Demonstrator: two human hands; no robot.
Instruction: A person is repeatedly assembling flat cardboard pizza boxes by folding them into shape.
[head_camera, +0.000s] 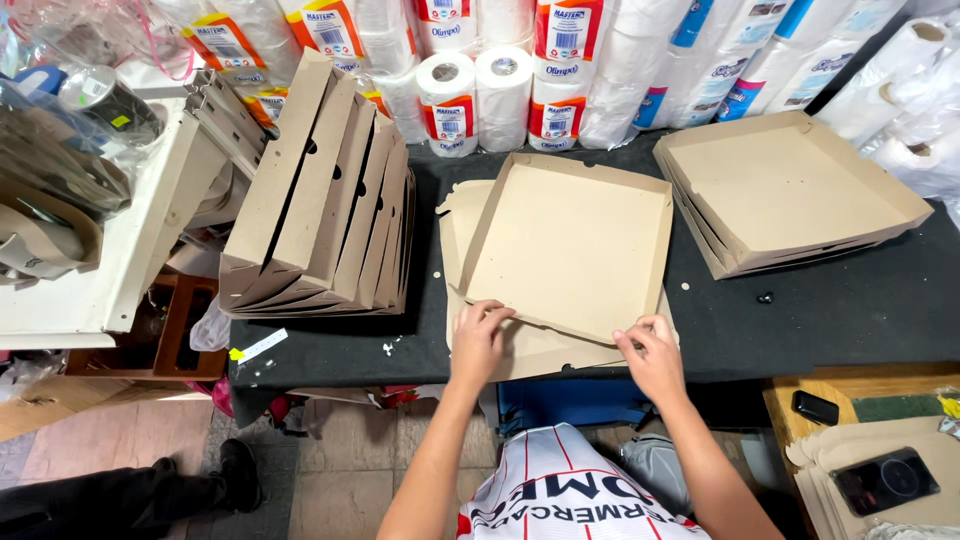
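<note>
With my left hand and right hand pinching the near wall of the shallow kraft cardboard box tray, which sits on flat die-cut blanks on the black table, I judge the thin matte flap could crease or spring open.

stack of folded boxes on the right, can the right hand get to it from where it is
Probably yes: the right hand sits at the half-folded box, and only bare black tabletop lies between it and the stack of folded boxes.
</note>
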